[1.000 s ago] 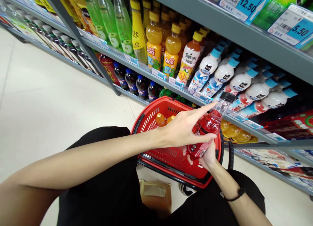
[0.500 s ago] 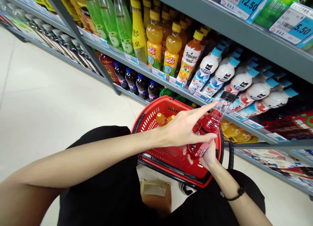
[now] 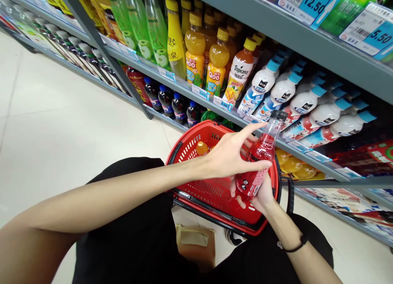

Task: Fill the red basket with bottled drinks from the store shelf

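A red drink bottle (image 3: pixel 264 151) with a black cap is held tilted over the right part of a red shopping basket (image 3: pixel 219 204). My right hand (image 3: pixel 263 194) is wrapped round its lower part from below. Above it, my left hand (image 3: pixel 235 153) has thumb and forefinger spread wide beside the bottle's upper half; its other fingers are partly behind the bottle, and whether they touch it is hard to tell. Inside the basket an orange-capped bottle (image 3: pixel 202 148) shows left of my left hand.
Shelves of drinks stand ahead, with Qoo bottles (image 3: pixel 215 67), a Tropicana bottle (image 3: pixel 240 73) and white bottles with blue caps (image 3: pixel 281 91). A shelf edge (image 3: pixel 184 85) runs just beyond the basket. A brown stool (image 3: pixel 196 245) is between my legs.
The red bottle has shifted slightly left and turned a little. My left hand's forefinger and thumb have moved up and left, opening wider beside it.
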`<action>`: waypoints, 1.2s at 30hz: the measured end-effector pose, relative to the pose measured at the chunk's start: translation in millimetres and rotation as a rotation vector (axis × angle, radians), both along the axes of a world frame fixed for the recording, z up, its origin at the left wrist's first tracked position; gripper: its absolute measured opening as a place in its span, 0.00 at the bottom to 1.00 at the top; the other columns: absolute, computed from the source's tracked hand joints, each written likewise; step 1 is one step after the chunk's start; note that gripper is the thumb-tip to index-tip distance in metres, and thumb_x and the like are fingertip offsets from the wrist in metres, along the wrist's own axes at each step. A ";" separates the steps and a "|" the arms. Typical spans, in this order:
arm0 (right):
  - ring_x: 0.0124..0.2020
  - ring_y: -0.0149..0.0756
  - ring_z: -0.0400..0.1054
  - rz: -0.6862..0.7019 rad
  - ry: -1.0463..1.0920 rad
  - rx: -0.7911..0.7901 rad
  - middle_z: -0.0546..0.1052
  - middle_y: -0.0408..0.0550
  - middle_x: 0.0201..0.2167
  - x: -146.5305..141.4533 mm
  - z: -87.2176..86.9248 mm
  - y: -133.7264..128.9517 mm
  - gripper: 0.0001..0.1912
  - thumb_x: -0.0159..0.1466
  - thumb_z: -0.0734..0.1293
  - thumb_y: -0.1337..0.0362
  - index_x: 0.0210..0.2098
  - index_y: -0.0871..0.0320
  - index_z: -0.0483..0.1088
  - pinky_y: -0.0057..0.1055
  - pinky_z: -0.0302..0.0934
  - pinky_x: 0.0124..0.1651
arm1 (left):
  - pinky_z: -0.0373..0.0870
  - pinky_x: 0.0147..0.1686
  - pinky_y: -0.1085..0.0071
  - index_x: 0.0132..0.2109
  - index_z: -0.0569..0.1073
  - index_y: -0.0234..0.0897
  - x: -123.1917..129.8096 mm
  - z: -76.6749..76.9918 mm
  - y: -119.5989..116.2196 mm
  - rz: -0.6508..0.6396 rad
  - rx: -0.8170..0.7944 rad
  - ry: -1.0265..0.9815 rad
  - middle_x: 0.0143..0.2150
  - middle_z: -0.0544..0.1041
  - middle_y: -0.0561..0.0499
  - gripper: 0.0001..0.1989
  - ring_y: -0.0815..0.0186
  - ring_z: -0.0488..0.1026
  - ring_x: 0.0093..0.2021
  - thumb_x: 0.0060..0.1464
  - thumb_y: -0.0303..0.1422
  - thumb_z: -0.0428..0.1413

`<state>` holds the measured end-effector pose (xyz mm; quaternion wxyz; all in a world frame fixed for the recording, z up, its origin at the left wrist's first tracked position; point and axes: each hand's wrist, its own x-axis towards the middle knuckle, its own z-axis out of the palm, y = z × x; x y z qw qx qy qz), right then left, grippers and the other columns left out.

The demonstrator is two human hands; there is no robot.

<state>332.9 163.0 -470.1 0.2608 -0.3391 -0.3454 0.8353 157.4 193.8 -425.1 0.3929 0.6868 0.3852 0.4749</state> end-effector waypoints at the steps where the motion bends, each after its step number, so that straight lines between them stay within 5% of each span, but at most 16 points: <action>1: 0.26 0.47 0.74 0.035 0.029 -0.034 0.77 0.58 0.27 0.8 1.3 0.7 0.48 0.61 0.57 0.23 0.45 0.64 0.76 0.29 0.60 0.13 | 0.79 0.49 0.65 0.72 0.62 0.39 -0.6 0.0 2.1 0.020 -0.047 -0.035 0.47 0.82 0.47 0.47 0.61 0.80 0.45 0.51 0.49 0.69; 7: 0.22 0.41 0.70 0.072 0.104 -0.221 0.78 0.57 0.27 6.8 4.3 1.1 0.43 0.63 0.59 0.28 0.44 0.65 0.74 0.24 0.54 0.10 | 0.75 0.40 0.69 0.69 0.63 0.38 -2.8 -5.8 15.3 0.056 -0.222 -0.085 0.41 0.79 0.50 0.47 0.66 0.76 0.37 0.48 0.49 0.71; 11: 0.24 0.44 0.73 0.057 0.037 -0.201 0.79 0.58 0.27 8.5 4.8 0.6 0.38 0.65 0.58 0.33 0.45 0.65 0.74 0.25 0.55 0.10 | 0.71 0.39 0.72 0.57 0.72 0.33 -8.7 -7.1 28.0 -0.031 -0.232 -0.185 0.37 0.79 0.50 0.27 0.69 0.75 0.36 0.60 0.48 0.63; 17: 0.25 0.46 0.75 -0.044 -0.269 -0.149 0.80 0.58 0.30 8.3 0.4 -4.1 0.35 0.71 0.51 0.42 0.52 0.65 0.73 0.30 0.62 0.14 | 0.66 0.32 0.75 0.40 0.77 0.27 -31.5 4.0 42.8 -0.187 -0.231 -0.145 0.34 0.78 0.49 0.21 0.73 0.71 0.31 0.57 0.45 0.66; 22: 0.36 0.45 0.79 0.010 -0.707 0.107 0.81 0.59 0.46 26.4 -9.1 17.4 0.31 0.74 0.53 0.49 0.67 0.62 0.64 0.36 0.74 0.32 | 0.68 0.32 0.75 0.38 0.77 0.27 -29.5 5.3 33.1 -0.178 -0.120 -0.008 0.31 0.78 0.50 0.19 0.72 0.72 0.30 0.55 0.42 0.67; 25: 0.46 0.47 0.79 0.341 -1.282 0.436 0.78 0.61 0.57 41.7 -11.3 34.8 0.28 0.75 0.54 0.56 0.71 0.59 0.60 0.42 0.74 0.49 | 0.64 0.30 0.74 0.34 0.76 0.29 -18.5 -13.6 29.1 -0.088 -0.008 0.228 0.28 0.78 0.52 0.18 0.72 0.72 0.28 0.56 0.42 0.67; 28: 0.58 0.57 0.75 0.741 -1.685 0.645 0.77 0.68 0.57 44.0 -13.2 36.7 0.27 0.78 0.49 0.59 0.65 0.64 0.67 0.50 0.66 0.59 | 0.62 0.30 0.73 0.35 0.76 0.30 -8.7 -45.5 33.5 -0.072 0.060 0.491 0.29 0.79 0.52 0.16 0.70 0.73 0.28 0.56 0.41 0.67; 32: 0.61 0.62 0.72 0.975 -1.640 0.627 0.77 0.74 0.56 30.2 -15.8 23.3 0.24 0.76 0.55 0.62 0.59 0.73 0.73 0.53 0.64 0.61 | 0.68 0.36 0.71 0.42 0.78 0.33 3.8 -90.9 46.8 -0.093 -0.066 0.782 0.36 0.82 0.48 0.14 0.63 0.79 0.36 0.59 0.41 0.64; 36: 0.65 0.59 0.69 1.121 -1.521 0.627 0.76 0.71 0.58 22.8 -10.9 17.6 0.26 0.77 0.55 0.58 0.60 0.71 0.74 0.50 0.63 0.64 | 0.73 0.41 0.68 0.45 0.79 0.33 23.7 -129.4 60.4 -0.199 -0.132 0.996 0.41 0.83 0.43 0.13 0.55 0.82 0.44 0.58 0.38 0.63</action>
